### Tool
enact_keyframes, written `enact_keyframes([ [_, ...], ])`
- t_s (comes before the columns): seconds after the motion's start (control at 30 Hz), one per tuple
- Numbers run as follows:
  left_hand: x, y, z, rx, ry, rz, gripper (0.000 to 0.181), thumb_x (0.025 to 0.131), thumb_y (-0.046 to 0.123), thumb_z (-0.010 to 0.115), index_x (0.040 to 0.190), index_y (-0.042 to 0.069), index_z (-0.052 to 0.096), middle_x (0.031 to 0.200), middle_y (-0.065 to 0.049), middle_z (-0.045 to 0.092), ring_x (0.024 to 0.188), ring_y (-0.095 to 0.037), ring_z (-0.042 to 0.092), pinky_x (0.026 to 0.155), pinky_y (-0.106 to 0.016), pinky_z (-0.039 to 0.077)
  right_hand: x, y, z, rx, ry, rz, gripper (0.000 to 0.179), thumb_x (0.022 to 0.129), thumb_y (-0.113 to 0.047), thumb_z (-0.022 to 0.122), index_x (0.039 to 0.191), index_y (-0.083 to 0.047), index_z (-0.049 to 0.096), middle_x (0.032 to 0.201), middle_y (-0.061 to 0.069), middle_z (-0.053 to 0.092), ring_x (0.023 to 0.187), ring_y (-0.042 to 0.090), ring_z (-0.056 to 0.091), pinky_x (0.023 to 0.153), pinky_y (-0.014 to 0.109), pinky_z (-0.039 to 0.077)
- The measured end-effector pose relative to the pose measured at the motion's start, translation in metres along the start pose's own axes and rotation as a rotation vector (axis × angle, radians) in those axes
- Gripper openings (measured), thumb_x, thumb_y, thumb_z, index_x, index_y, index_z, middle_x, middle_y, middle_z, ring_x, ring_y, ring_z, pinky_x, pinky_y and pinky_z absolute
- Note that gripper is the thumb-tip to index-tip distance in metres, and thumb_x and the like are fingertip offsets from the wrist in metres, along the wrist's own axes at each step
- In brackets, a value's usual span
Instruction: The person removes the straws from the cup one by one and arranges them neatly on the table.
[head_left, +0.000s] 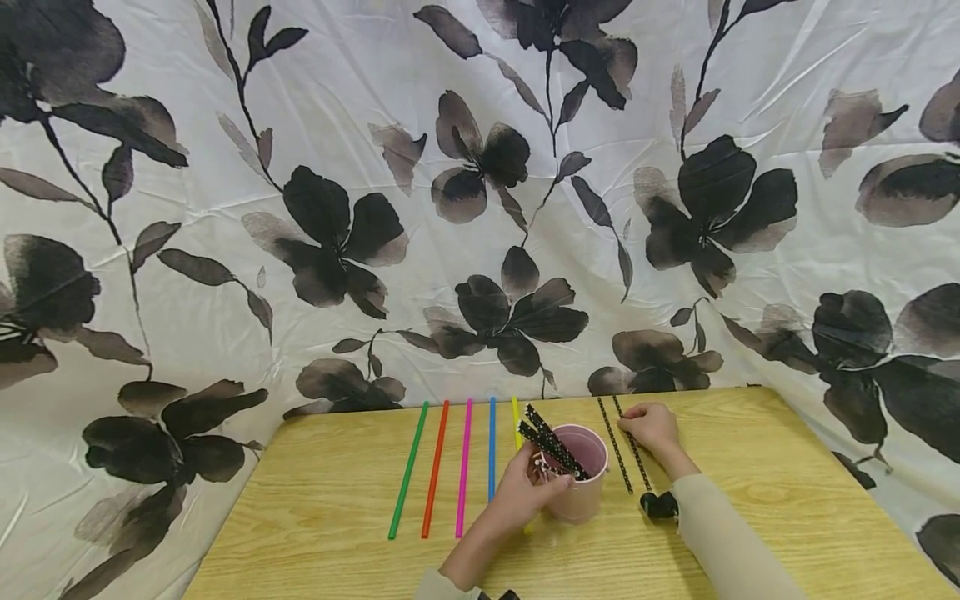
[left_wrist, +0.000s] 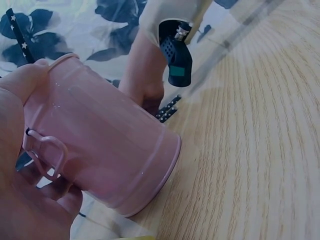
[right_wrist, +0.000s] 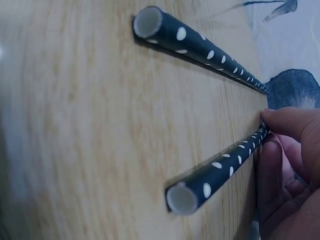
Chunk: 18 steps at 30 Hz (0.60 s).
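Note:
My left hand (head_left: 517, 493) grips a small pink bucket (left_wrist: 102, 132) by its side, the fingers near a little loop handle (left_wrist: 50, 150). Several black patterned straws (head_left: 557, 446) lean out of the bucket over its rim. On the right, my right hand (head_left: 654, 429) pinches the far part of a black straw with white dots (right_wrist: 212, 177) between thumb and fingers. That straw lies along the wooden table. A second dotted straw (right_wrist: 205, 47) lies beside it, to its left in the head view, untouched.
Left of the bucket, a row of straws lies on the wooden table (head_left: 315, 500): green (head_left: 408, 471), red (head_left: 435, 471), pink (head_left: 464, 467), blue (head_left: 492, 450) and yellow (head_left: 516, 412), the last two partly behind the left hand. A floral cloth (head_left: 420, 275) hangs behind the table.

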<state>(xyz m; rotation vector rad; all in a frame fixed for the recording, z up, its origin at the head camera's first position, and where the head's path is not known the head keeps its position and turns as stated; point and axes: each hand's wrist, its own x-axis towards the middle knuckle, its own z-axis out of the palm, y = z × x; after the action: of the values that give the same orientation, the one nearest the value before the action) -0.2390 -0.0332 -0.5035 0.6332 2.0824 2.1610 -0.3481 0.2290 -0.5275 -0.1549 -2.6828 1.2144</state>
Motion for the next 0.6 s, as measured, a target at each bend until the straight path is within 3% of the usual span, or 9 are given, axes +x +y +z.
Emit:
enact_keyframes([
  [0.23,-0.0029,0.0049,0.001,-0.009,-0.003,0.017,0.064,0.085,0.005,0.072,0.14,-0.001,0.04,0.13,-0.016,0.05,0.116,-0.026,0.051,0.095,-0.032,0.044,0.0011,0.0018,0.0013,0.001,0.003,0.008,0.02,0.079,-0.017,0.077,0.089,0.0,0.074,0.073,0.004,0.067,0.059,0.016,0.056,0.058,0.031,0.044],
  [0.6,-0.0026,0.0013,0.0007,-0.007,-0.001,0.028,0.063,0.085,0.006,0.072,0.14,0.0,0.041,0.131,-0.015,0.05,0.118,-0.026,0.051,0.099,-0.033,0.043,0.0004,0.0016,0.0006,0.018,0.005,0.005,0.019,0.079,-0.016,0.077,0.088,0.0,0.073,0.07,0.003,0.066,0.054,0.014,0.055,0.054,0.029,0.044],
])
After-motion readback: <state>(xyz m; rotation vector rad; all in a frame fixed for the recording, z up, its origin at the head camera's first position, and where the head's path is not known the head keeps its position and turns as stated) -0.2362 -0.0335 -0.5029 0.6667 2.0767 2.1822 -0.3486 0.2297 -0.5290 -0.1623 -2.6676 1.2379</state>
